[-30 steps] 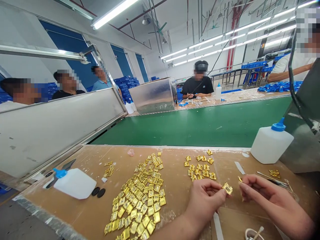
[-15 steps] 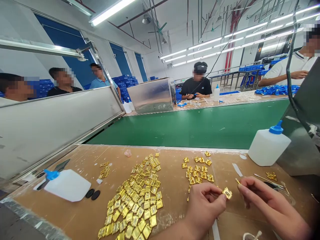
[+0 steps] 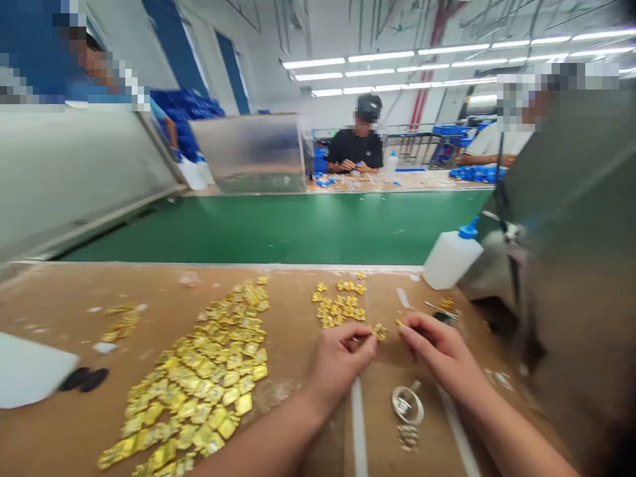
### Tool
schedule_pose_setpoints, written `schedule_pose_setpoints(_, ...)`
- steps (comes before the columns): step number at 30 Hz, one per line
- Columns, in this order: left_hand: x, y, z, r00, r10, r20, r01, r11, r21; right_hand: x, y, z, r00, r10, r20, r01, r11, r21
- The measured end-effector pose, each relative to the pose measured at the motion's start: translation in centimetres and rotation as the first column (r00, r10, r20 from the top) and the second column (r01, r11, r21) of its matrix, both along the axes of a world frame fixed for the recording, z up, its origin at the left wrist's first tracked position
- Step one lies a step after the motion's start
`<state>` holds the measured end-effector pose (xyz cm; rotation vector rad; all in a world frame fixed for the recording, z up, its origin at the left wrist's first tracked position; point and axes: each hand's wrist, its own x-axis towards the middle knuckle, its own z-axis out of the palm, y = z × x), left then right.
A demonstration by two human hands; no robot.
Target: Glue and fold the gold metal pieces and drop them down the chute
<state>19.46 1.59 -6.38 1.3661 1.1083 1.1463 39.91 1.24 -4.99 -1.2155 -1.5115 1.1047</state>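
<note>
Left hand (image 3: 340, 361): thumb and fingertips pinched together on the piece (image 3: 380, 332).
Piece: shiny gold, small, roughly squarish; edge uneven and knobbly, part covered by the thumb; surface detail blurred. Held up over the table (image 3: 293, 324), tilted; clock bearings below taken from it, 12 pointing across the belt.
Right hand (image 3: 440, 348): thumb and fingertips closed on a bit (image 3: 399, 323).
Bit: gold, tiny tip projecting from the fingers toward the piece; at 2 to 3 o'clock, near, gap visible between the two. Full shape hidden by the grip.
Cluster (image 3: 340, 308): 10 o'clock, just beyond the left hand; gold, knobbly outlines, several touching.
Spread (image 3: 209, 377): 8 to 9 o'clock; many flat gold squares, close-packed, some overlapping; bright yellow faces, some with paler silvery patches.
Small batch (image 3: 123, 321): 9 o'clock, beyond the spread; gold, overlapping.
Cup (image 3: 407, 405): 5 o'clock, round, pale rim; pale lumps (image 3: 407, 437) just below it.
Bottle (image 3: 450, 262): 2 o'clock, upright, white, blue nozzle.
Discs (image 3: 93, 380): 9 o'clock, two, black, overlapping in view.
Belt (image 3: 273, 232): 12 o'clock, green, flat.
Co-worker (image 3: 355, 152): 12 o'clock across the belt, dark shirt, both hands together over a bench.
</note>
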Motion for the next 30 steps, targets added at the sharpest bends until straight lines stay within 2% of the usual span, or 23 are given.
schedule_pose_setpoints(3, -0.6, 0.0, -0.3, 0.998, -0.024, -0.059, 0.026, 0.999, 0.031, -0.4, -0.2, 0.4, 0.993, 0.074, -0.094, -0.080, 0.995, -0.053)
schedule_pose_setpoints(6, -1.2, -0.1, -0.4, 0.989, -0.023, -0.143, 0.038, 0.994, 0.103, -0.5, -0.5, 0.7, 0.984, 0.142, -0.108, -0.151, 0.985, -0.082)
schedule_pose_setpoints(11, -1.3, -0.6, 0.4, 0.970, 0.038, -0.241, 0.041, 0.948, 0.316, -0.7, -1.0, 1.1, 0.982, 0.179, -0.056, -0.183, 0.980, -0.082)
schedule_pose_setpoints(17, -1.4, -0.7, 0.8, 0.948, 0.088, -0.306, 0.068, 0.883, 0.464, -1.0, -1.0, 1.0, 0.984, 0.170, 0.055, -0.167, 0.984, -0.053)
schedule_pose_setpoints(24, -1.4, -0.7, 0.8, 0.935, 0.106, -0.338, 0.098, 0.840, 0.534, -1.0, -1.0, 0.8, 0.979, 0.159, 0.129, -0.159, 0.987, -0.008)
schedule_pose_setpoints(30, -1.6, -0.6, 0.7, 0.918, 0.101, -0.383, 0.153, 0.800, 0.580, -1.0, -1.0, 0.9, 0.977, 0.175, 0.123, -0.177, 0.984, 0.002)
